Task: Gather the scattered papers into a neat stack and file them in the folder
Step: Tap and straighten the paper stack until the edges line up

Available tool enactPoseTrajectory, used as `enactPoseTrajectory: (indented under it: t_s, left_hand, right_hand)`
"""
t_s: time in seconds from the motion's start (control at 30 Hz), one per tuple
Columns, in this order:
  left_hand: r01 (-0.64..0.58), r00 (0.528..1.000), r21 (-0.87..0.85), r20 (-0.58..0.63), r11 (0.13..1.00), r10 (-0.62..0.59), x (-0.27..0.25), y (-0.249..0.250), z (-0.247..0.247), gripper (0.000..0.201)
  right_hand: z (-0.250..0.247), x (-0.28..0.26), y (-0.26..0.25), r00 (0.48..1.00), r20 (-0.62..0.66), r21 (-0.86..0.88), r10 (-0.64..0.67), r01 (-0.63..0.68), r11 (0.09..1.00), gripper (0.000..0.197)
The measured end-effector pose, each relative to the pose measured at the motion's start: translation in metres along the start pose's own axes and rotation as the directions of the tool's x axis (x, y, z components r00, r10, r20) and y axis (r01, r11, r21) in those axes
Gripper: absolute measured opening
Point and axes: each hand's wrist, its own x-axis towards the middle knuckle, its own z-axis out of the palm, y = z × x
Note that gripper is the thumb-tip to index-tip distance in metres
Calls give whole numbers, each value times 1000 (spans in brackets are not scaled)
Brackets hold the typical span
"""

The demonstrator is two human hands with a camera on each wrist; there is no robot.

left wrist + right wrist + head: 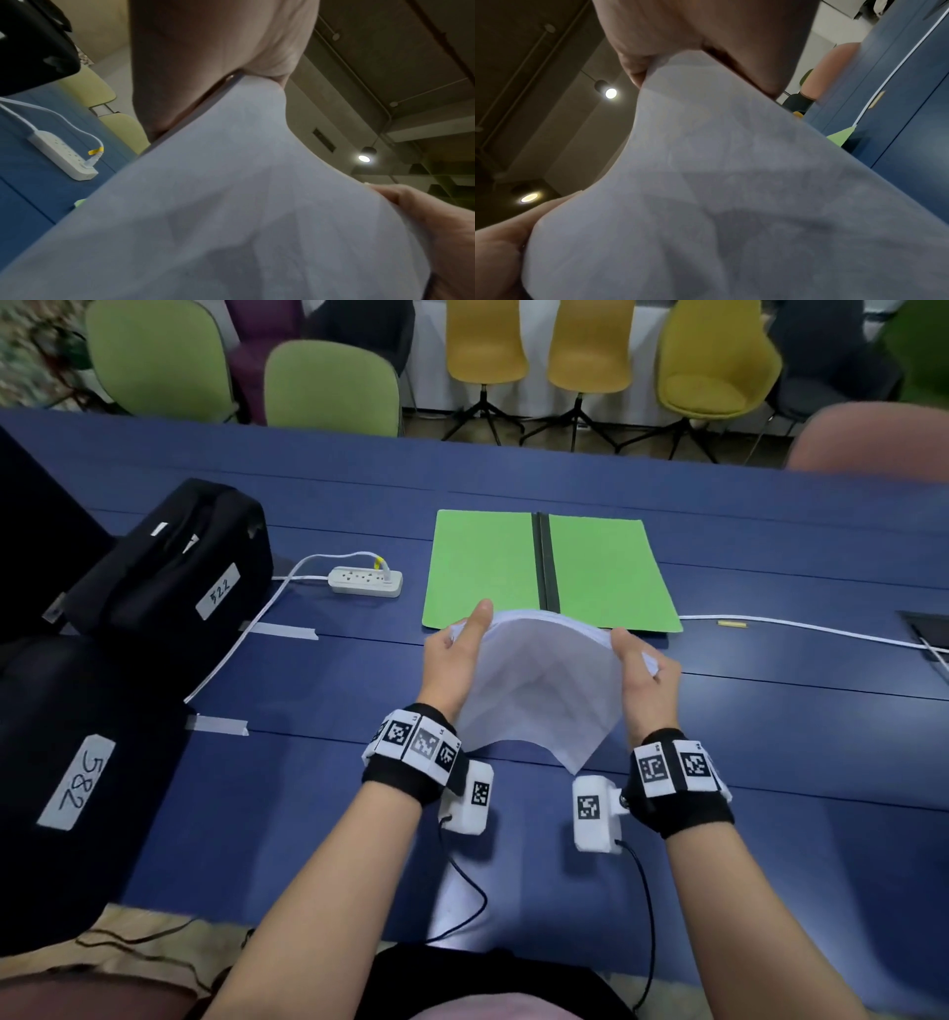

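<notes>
Paper stack (534, 680): held above blue bench (719, 762), arched, long axis 12–6 o'clock. Left hand (457, 654) and right hand (644, 677): fingers clamped on side edges. Green folder (482, 567): open flat at 12 o'clock. Power strip (365, 580) at 10 o'clock. Chairs (590, 346) beyond.

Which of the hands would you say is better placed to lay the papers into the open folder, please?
Probably the right hand: it grips the papers just before the green folder's right leaf. Left hand holds beside its left leaf.
</notes>
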Motion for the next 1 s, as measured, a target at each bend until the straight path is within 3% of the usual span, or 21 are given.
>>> enactPoseTrajectory:
  t_s: [0.13,0.2,0.3,0.4,0.47,0.57,0.67,0.7,0.77,0.8,0.83,0.9,0.93,0.97,1.0]
  left_hand:
    - [6,1000,42,23,999,-7,0,5,4,45]
    - [-25,998,58,51,998,22,-5,8,7,33]
    - [-188,977,28,111,982,184,-14,10,9,6]
    - [-290,953,83,118,953,280,-13,2,4,16]
    - [-243,968,136,89,960,233,-10,-3,-1,11]
    - [-145,989,199,51,969,137,-2,-16,-10,38]
    - [-94,995,158,53,983,87,0,-17,-15,35]
    - [-97,995,159,35,982,92,1,-14,-16,35]
    - [-218,974,225,-10,950,226,3,-7,-20,26]
    - [-306,947,309,2,901,321,5,-4,-22,15]
    - [-390,906,444,31,807,421,5,1,-23,26]
    - [-549,781,708,245,445,575,2,16,-22,49]
    - [-595,724,761,368,258,583,1,23,-18,49]
    - [-614,695,777,450,138,560,-2,31,-14,38]
    - [-623,687,776,484,97,542,-4,36,-10,23]
  right_hand:
    - [2,-2,6,992,124,-140,-23,41,989,15]
    - [3,-1,5,996,73,-142,-42,52,989,20]
    - [4,3,-3,992,23,-77,-122,124,989,20]
    - [1,2,-2,989,-6,-53,-145,144,988,22]
    - [-2,0,6,996,19,-105,-82,84,991,20]
    - [-12,5,22,998,53,-233,35,-22,972,14]
    - [-18,16,26,996,69,-297,57,-34,954,12]
    - [-19,17,26,996,70,-306,54,-30,952,13]
    - [-17,16,25,998,62,-318,33,-11,948,13]
    - [-16,15,25,998,67,-330,16,7,944,13]
    - [-13,14,23,996,84,-358,0,30,933,16]
    - [-4,13,16,985,165,-426,-48,115,898,34]
    - [1,11,11,972,221,-456,-75,171,873,42]
    - [8,9,4,955,279,-483,-106,235,844,45]
    - [14,7,-3,934,332,-502,-136,297,812,39]
